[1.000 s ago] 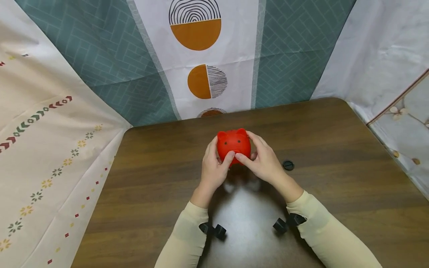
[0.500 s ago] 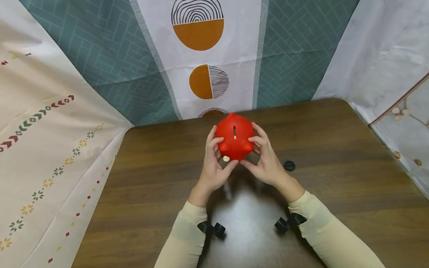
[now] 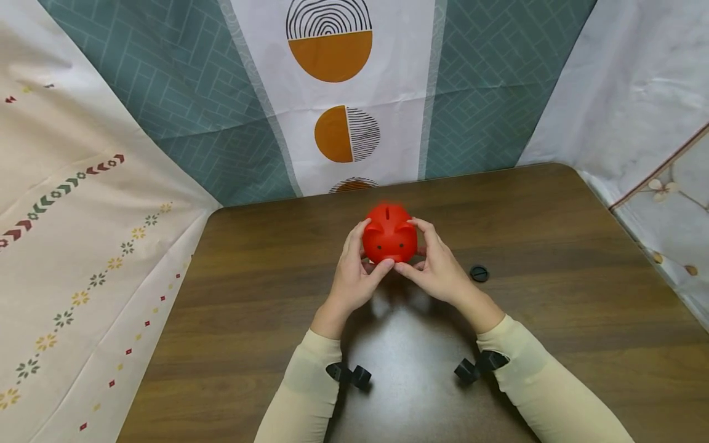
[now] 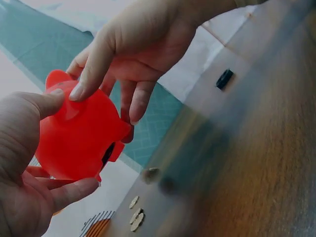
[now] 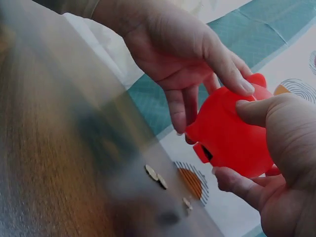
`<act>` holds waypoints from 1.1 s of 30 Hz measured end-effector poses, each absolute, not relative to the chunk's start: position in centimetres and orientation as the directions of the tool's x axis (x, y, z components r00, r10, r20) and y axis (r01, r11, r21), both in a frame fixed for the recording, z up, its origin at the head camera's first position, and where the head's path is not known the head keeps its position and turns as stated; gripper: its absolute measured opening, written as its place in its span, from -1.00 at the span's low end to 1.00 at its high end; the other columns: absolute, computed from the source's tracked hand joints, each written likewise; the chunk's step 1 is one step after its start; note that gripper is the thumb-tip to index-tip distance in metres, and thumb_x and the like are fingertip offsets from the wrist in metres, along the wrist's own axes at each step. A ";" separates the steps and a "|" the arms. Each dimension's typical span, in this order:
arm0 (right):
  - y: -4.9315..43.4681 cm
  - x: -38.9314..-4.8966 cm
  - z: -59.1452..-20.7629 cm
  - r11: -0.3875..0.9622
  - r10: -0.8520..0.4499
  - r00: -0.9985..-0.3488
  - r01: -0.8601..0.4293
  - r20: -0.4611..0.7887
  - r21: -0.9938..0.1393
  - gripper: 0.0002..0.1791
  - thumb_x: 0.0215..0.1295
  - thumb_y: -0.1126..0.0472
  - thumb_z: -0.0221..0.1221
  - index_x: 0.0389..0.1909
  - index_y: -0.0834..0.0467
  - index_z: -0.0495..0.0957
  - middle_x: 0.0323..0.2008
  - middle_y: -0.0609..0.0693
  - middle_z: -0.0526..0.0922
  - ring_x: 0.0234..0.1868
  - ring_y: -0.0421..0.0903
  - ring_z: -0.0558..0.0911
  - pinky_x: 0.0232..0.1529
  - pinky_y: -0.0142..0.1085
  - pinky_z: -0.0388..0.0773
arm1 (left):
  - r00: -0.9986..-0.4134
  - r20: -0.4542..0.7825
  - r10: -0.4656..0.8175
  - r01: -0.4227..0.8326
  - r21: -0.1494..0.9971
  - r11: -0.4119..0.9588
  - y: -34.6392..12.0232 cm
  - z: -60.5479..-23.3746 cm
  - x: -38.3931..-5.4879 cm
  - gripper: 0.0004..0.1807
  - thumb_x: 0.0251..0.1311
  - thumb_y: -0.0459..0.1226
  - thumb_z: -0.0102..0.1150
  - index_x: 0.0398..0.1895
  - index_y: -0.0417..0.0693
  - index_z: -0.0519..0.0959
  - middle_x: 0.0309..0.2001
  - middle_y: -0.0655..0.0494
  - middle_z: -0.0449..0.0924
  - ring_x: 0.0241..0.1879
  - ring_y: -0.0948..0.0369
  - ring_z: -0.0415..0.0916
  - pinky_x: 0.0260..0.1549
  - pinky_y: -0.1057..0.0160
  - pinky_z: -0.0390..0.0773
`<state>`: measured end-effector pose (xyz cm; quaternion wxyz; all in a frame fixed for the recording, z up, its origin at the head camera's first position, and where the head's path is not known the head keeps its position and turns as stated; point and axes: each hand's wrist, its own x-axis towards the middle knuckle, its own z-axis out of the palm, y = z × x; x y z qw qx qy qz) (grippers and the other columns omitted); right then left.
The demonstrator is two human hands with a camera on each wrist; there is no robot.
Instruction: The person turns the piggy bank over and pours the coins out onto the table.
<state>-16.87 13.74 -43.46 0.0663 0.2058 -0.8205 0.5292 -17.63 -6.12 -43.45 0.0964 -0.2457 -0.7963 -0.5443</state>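
Between my two hands is a red piggy bank [image 3: 389,237], held up over the table. Its eyes face the head camera, and the coin slot shows on top. My left hand [image 3: 352,275] grips one side and my right hand [image 3: 436,272] the other, with both thumbs at the snout. In the left wrist view, the underside of the piggy bank [image 4: 79,140] has a dark round opening pointing down toward the table. Several gold coins [image 4: 137,222] appear below it there; the right wrist view shows coins [image 5: 151,172] too. The head view hides them behind bank and hands.
A round black plug [image 3: 479,274] with a groove lies on the wooden table [image 3: 249,307], right of my right hand. A patterned cloth [image 3: 277,92] hangs behind the table's far edge, and more cloth hangs at both sides. Black wrist cameras [image 3: 362,378] sit below the hands.
The piggy bank tipped so its slot faced the head camera, then rocked partway back, showing its eyes again. A coin seen below it half a second ago is out of the head view now.
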 end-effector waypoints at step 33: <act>10.8 -16.6 -44.2 0.425 -0.235 -0.892 -0.451 0.386 -0.785 0.02 0.05 0.02 0.42 0.49 -0.20 0.05 0.41 0.00 0.21 0.19 0.04 0.49 -0.01 -0.04 0.57 | -0.909 0.339 0.245 0.409 0.839 0.359 -9.1 -42.3 -16.5 -0.14 0.10 -0.18 0.37 0.41 0.15 0.09 0.36 0.05 0.16 0.03 -0.08 0.52 -0.13 0.09 0.63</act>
